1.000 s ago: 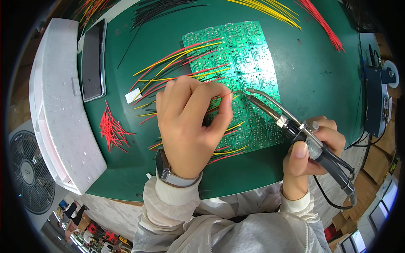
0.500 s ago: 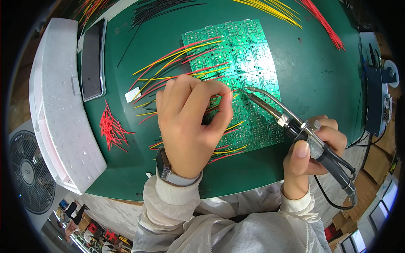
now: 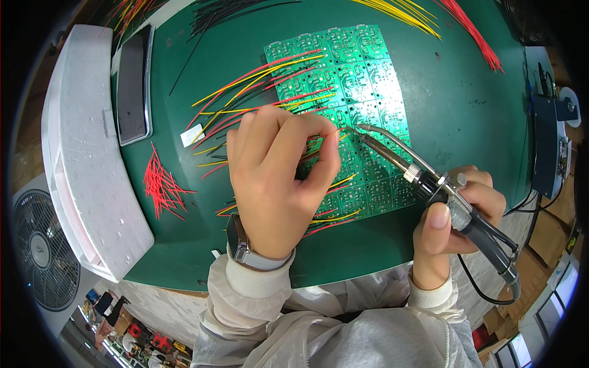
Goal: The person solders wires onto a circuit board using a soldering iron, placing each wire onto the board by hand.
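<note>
My left hand (image 3: 276, 172) hovers over a panel of green circuit boards (image 3: 375, 76), thumb and forefinger pinching a thin red wire (image 3: 340, 129). The wire's end touches or nearly touches the panel; which one I cannot tell. In my right hand (image 3: 434, 234) is a soldering iron (image 3: 389, 156), held at a slant from the right. A curved metal tube (image 3: 402, 145) runs along the iron, and both tips meet the boards close to the wire's end. Rows of red, yellow and black wires (image 3: 294, 61) stick out leftward from the panel, partly hidden under my left hand.
Short red wires (image 3: 161, 187) lie piled at the left, below a small white label (image 3: 192, 135). A phone (image 3: 135, 86) rests beside a white foam box (image 3: 101, 147). Bundles of black (image 3: 224, 17), yellow (image 3: 399, 13) and red wires (image 3: 471, 34) line the far side. A dark box-shaped unit (image 3: 546, 144) stands right.
Both hands keep nearly the same place and grip. The red wire's end and the iron's tip have shifted very slightly up on the panel.
</note>
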Motion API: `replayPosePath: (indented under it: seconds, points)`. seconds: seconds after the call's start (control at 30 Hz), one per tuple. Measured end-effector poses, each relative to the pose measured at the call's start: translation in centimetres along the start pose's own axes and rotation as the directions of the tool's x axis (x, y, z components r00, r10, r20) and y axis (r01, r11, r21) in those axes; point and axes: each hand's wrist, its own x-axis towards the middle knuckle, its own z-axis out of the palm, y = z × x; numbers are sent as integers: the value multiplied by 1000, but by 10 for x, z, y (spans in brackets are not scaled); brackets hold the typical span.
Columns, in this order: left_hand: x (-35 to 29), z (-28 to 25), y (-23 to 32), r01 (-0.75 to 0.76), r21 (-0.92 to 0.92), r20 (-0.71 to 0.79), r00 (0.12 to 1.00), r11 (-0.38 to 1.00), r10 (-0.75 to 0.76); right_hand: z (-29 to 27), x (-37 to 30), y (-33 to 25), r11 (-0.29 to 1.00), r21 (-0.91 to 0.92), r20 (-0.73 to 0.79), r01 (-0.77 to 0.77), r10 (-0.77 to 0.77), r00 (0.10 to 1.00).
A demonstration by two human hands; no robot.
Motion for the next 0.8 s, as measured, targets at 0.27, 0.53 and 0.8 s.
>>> replayPosePath:
  seconds: [0.27, 0.53, 0.8]
  points:
    - [0, 0, 1, -2, 24, -7, 1000, 1000, 3, 1, 0, 0, 1000, -6, 0, 4, -4, 1000]
    - [0, 0, 2, -28, 63, -9, 1000, 998, 29, 0, 1, -1, 1000, -2, 24, 9, -9, 1000]
    - [1, -3, 5, -55, 93, -2, 998, 994, 55, 6, -3, -7, 997, -57, -79, -44, 39, 996]
